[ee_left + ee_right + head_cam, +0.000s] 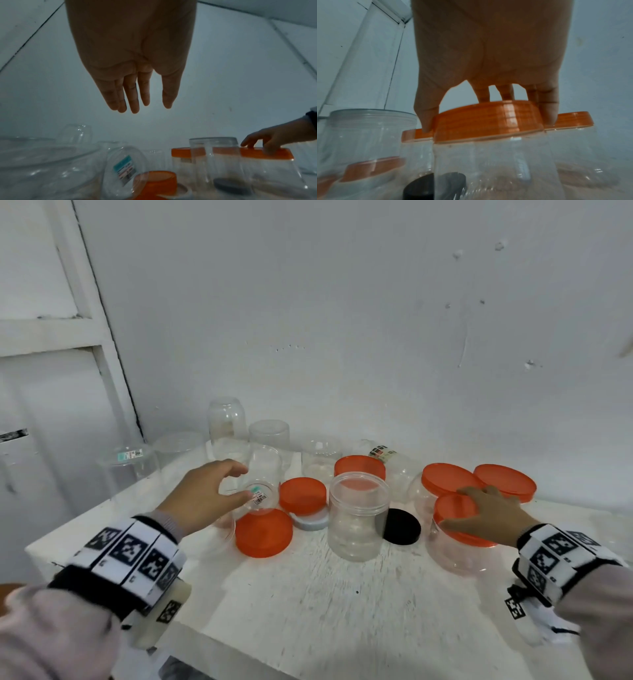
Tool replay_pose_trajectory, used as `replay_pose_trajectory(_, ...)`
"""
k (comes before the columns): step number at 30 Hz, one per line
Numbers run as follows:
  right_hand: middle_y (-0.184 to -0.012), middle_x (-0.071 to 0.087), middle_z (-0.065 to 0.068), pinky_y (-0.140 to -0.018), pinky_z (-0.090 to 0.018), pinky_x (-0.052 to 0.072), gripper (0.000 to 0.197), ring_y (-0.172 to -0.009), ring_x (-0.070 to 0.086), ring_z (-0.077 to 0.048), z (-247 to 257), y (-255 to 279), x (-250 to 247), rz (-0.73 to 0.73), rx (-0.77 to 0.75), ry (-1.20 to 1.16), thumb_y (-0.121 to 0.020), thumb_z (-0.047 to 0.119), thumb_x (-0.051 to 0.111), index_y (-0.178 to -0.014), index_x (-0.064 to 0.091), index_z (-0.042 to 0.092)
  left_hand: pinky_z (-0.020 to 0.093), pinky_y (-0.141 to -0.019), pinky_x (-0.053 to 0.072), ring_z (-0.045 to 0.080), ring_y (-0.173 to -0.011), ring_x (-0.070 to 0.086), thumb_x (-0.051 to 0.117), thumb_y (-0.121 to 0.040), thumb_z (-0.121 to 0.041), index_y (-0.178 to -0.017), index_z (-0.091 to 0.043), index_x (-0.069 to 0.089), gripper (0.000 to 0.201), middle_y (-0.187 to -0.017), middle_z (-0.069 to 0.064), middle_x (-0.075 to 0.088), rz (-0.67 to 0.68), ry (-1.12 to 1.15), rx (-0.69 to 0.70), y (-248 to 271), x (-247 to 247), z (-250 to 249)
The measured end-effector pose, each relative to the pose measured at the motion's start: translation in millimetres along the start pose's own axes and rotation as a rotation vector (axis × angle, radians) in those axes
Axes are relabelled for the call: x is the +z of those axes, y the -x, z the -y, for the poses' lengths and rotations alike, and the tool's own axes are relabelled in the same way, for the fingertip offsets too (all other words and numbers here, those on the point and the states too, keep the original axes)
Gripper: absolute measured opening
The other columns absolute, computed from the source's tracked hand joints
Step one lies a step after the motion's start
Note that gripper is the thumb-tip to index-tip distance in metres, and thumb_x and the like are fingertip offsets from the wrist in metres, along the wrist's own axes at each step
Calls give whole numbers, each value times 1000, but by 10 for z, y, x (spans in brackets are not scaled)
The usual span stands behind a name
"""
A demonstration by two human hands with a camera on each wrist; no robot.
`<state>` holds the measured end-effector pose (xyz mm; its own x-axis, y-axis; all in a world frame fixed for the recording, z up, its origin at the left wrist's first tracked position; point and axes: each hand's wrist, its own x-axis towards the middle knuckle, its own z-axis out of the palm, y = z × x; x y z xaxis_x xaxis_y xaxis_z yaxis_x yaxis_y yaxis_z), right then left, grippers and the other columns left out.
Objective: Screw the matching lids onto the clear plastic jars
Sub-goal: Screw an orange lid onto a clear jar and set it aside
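White and scratchy, the table (308, 594) holds see-through jars that are hard to tell apart. Near its right edge, the right hand (486, 518) curls its fingers around a round orange lid (488, 121) on a clear jar (455, 553). The left hand (202, 498) hovers with fingers straight, holding nothing, by a tipped jar (262, 487) toward the left edge.

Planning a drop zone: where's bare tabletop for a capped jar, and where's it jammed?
Free: the front of the table, between both wrists, nearer than the open jar and loose orange lid. Crowded: everything behind, jars and lids packed to the wall; black lid fills the gap beside the right hand.
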<state>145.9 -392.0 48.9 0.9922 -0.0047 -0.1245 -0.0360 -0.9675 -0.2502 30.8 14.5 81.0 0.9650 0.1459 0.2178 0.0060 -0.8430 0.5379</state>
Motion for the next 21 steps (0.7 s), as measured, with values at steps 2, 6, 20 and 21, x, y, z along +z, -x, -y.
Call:
replay_pose_trajectory(2, -150, 25, -8, -107, -52, 32, 90, -137, 19, -42, 2, -31, 2, -12, 26, -3, -74, 63, 66, -147, 27, 31, 23, -96, 38, 10, -114, 49, 68, -85, -33, -127, -21, 53, 46, -129, -4, 55, 24, -44, -15, -125, 52, 4)
replay_pose_trajectory(6, -150, 25, -9, -108, -53, 31, 85, -137, 20, -43, -1, -73, 20, -36, 58, -20, -77, 63, 63, -147, 28, 29, 26, -97, 36, 19, -124, 46, 66, -86, -32, -135, -15, 45, 56, -136, 5, 49, 43, -73, -74, -419, 226, -106)
replay_pose_trajectory(20, -156, 18, -10, -111, -47, 27, 108, -141, 23, -34, -827, 412, 74, 83, 273, 56, -77, 71, 58, -153, 0, 22, 45, -93, 45, 42, -112, 52, 73, -77, -43, -136, 2, 27, 87, -127, 28, 49, 64, -140, -501, -1074, 748, -45)
replay_pose_trajectory(21, -156, 18, -9, -112, -45, 27, 103, -141, 23, -33, -902, 460, 98, 118, 304, 86, -79, 71, 56, -153, 3, 23, 44, -91, 45, 42, -111, 52, 75, -76, -40, -137, 3, 25, 89, -126, 28, 50, 75, -110, -505, -1086, 774, -50)
